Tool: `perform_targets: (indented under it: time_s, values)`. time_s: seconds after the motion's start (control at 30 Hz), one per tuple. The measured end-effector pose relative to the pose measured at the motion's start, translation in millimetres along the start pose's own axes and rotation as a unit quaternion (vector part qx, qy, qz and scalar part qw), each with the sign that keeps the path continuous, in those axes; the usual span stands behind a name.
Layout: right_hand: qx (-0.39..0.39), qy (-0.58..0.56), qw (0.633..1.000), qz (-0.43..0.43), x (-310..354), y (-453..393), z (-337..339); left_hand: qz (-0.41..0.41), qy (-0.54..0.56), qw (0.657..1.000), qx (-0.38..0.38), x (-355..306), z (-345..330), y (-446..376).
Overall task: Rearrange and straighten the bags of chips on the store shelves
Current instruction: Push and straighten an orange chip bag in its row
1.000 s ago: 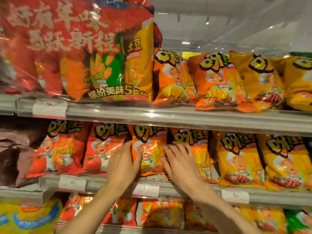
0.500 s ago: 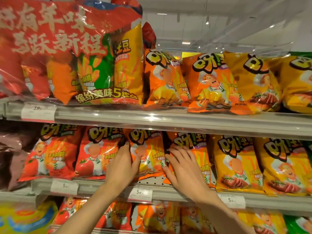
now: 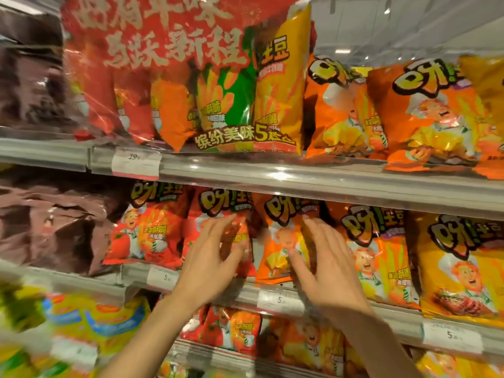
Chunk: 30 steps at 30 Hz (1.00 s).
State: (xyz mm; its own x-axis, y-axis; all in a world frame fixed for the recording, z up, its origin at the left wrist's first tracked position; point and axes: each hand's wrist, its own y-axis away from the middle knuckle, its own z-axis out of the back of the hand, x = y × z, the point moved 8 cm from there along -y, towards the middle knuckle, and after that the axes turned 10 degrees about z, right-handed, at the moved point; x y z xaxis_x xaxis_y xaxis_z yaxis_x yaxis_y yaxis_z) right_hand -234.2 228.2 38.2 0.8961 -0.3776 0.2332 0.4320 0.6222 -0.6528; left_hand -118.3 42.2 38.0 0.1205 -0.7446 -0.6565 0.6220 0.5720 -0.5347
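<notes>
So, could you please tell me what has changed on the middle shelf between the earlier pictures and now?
Both hands have spread apart: the left hand now lies on the red tomato chip bag, while the right hand stays at the right edge of the orange foil chip bag, fingers loosely spread. The view has shifted closer and leftwards. The bags remain upright in their row.

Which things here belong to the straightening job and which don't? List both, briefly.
In the job:
left hand on the red bag
right hand on the orange bag
middle shelf

Just there:
five-pack bundle on the top shelf
brown bags at left
price tag
</notes>
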Motion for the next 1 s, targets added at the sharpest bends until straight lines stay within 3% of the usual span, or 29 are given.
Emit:
perform_targets:
  time_s: [0.27, 0.5, 0.77, 1.0]
  values:
    - [-0.059, -0.176, 0.975, -0.123, 90.2, -10.7, -54.6, 0.06, 0.119, 0.991, -0.027, 103.3, 91.1, -2.0]
    - [-0.072, -0.18, 0.966, -0.173, 154.7, -33.0, -121.1, 0.025, 0.073, 0.996, -0.033, 174.7, 145.1, -29.8]
    - [0.076, -0.067, 0.994, -0.049, 210.4, -94.8, -156.6, 0.057, 0.034, 0.99, 0.126, 204.6, 127.3, -70.7]
    - [0.228, -0.066, 0.964, -0.118, 190.1, -135.6, -184.5, 0.074, 0.004, 0.981, 0.179, 195.6, 118.9, -72.8]
